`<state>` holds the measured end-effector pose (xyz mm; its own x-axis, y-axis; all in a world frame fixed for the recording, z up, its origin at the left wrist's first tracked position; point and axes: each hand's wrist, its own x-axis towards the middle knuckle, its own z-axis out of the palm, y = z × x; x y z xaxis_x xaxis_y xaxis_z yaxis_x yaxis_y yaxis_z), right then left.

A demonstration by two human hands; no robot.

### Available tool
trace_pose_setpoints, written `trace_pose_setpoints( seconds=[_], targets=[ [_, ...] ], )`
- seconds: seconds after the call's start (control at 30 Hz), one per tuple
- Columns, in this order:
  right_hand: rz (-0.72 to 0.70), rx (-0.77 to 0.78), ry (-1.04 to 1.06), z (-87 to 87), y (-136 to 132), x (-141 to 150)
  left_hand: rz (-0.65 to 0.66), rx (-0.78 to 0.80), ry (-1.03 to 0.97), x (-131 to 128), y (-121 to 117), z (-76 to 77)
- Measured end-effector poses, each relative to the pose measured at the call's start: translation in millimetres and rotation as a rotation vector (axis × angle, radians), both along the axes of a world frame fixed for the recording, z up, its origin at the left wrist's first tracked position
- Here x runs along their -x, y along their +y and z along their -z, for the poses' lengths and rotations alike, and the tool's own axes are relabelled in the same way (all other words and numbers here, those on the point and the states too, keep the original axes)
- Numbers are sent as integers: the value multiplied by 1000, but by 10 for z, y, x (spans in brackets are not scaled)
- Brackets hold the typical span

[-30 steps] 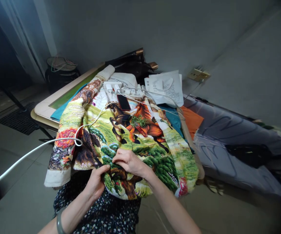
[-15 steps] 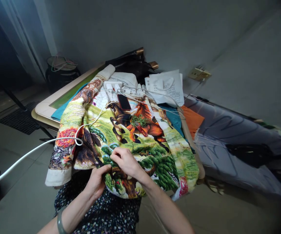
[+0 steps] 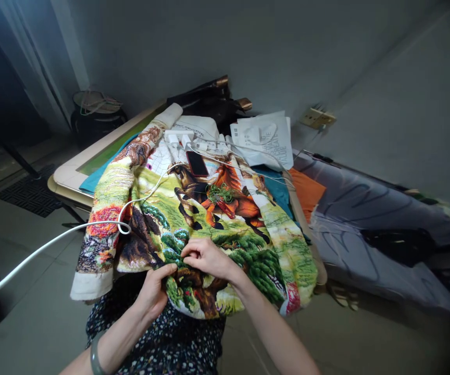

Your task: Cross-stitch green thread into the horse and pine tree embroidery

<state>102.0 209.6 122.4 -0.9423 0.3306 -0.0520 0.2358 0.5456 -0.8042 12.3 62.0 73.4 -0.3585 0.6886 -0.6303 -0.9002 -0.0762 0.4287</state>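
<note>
A large embroidered cloth (image 3: 194,219) with horses and green trees lies over a table and hangs down onto my lap. My left hand (image 3: 155,291) grips the cloth's near edge from below, fingers curled round the fold. My right hand (image 3: 205,256) rests on top of the cloth with thumb and fingers pinched together at the green tree part; what it pinches is too small to make out. A tangle of green thread (image 3: 220,194) sits on the orange horse. I wear a green bangle (image 3: 95,354) on my left wrist.
A white cable (image 3: 53,240) loops across the cloth's left side and runs off left. A dark phone (image 3: 197,163), a white power strip (image 3: 178,137) and printed paper (image 3: 264,136) lie at the far end. An orange cloth (image 3: 307,192) and a grey bed (image 3: 365,224) are right.
My right hand has shifted slightly on the cloth, staying pinched at the green part. My left hand keeps its hold on the edge.
</note>
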Motion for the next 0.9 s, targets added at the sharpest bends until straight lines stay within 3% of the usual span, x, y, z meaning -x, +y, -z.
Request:
trace_pose_setpoints(
  seconds=[0.23, 0.43, 0.9],
  targets=[
    [-151, -227, 22, -10, 14, 1, -9, -12, -4, 0, 3, 19],
    [-208, -198, 72, 43, 65, -11, -8, 16, -8, -5, 6, 22],
    [-173, -224, 66, 61, 48, -11, -5, 7, 1, -6, -5, 27]
  ],
)
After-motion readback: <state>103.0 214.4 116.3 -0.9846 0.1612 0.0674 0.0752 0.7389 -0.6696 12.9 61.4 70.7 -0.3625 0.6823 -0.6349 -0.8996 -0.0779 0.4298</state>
